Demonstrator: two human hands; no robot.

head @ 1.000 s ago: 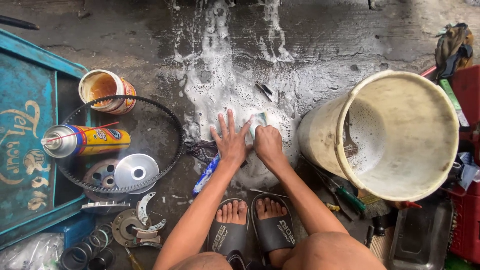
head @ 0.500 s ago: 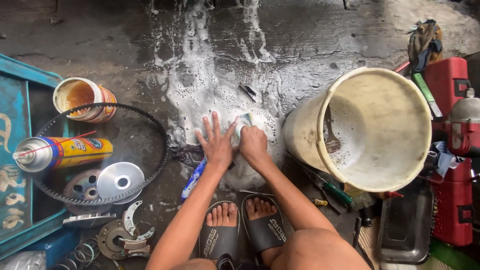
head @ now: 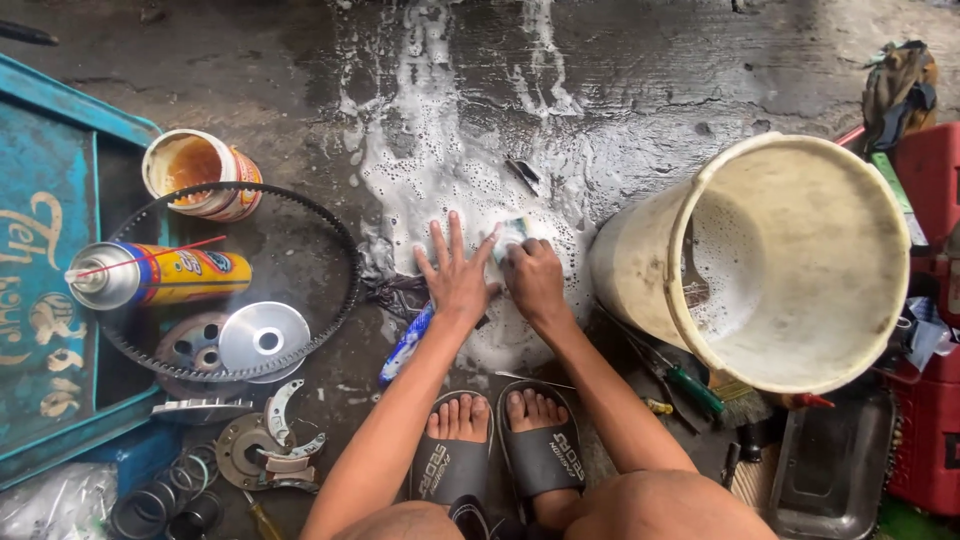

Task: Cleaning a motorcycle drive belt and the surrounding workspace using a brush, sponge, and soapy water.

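Two big things flank me on the wet concrete floor (head: 700, 70): a cream plastic bucket (head: 790, 260) tipped on its side just right of my hands, its mouth facing me with suds inside, and a blue wooden board (head: 50, 300) along the left edge. Between the board and my hands lies a black toothed drive belt (head: 345, 270) in a loop; inside it rest a spray can (head: 160, 275) with a red straw and a shiny metal pulley disc (head: 262, 340), and a tin can (head: 200, 175) lies at the loop's far edge. Nearer me on the left sit a round metal clutch part (head: 265, 445) and some dark rings (head: 165, 505). A green-handled screwdriver (head: 690, 385) lies under the bucket's near side, a dark metal tray (head: 835, 470) sits at the floor's near right corner, and red crates (head: 925, 300) stand along the right edge.

Soapy foam runs in a white streak from the far edge of the floor down to my hands. A blue toothbrush (head: 405, 345) lies under my left wrist.

Squatting in black sandals (head: 495, 460), I reach both arms forward. The left hand (head: 455, 280) is open, fingers spread, palm pressed flat on the foamy concrete. The right hand (head: 533, 280) is closed in a loose fist over a small pale sponge (head: 512, 230), which peeks out between the two hands, against the floor.
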